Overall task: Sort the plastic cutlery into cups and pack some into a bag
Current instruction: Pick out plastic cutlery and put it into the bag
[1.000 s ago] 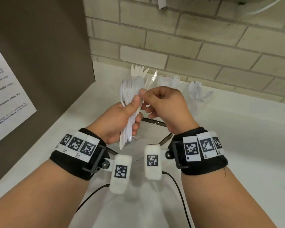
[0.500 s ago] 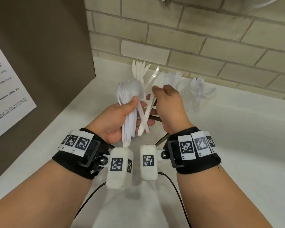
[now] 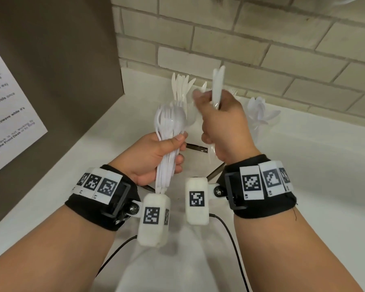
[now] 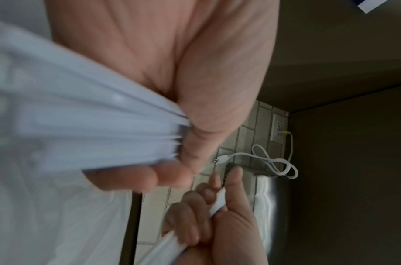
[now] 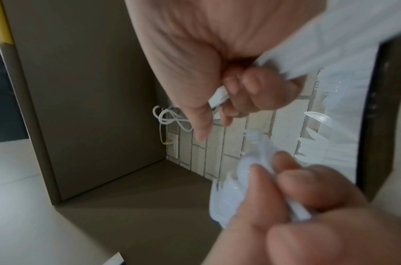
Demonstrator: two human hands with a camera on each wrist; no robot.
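Note:
My left hand (image 3: pixel 176 150) grips a bundle of white plastic forks and spoons (image 3: pixel 170 125), held upright above the white counter (image 3: pixel 303 161). To its right, my right hand (image 3: pixel 215 108) holds a single white piece of cutlery (image 3: pixel 217 85), whose tip points up toward the brick wall. The left wrist view shows the bundle's handles (image 4: pixel 86 125) fanned out of my fist. In the right wrist view my fingers (image 5: pixel 251 89) are curled round the single piece (image 5: pixel 312 44). A clear cup of knives (image 3: pixel 181 87) and a cup of spoons (image 3: pixel 259 114) stand at the back; my right hand hides what lies between them.
A brown panel (image 3: pixel 61 70) with a paper notice (image 3: pixel 6 114) closes off the left side. The brick wall (image 3: pixel 261 49) runs along the back. Thin dark metal rods (image 3: pixel 196 146) lie on the counter under my hands. A white cord (image 4: pixel 269 161) hangs by a wall socket.
My right hand has drawn one piece out of the bundle and raised it up and away toward the wall. The left hand keeps its hold on the bundle.

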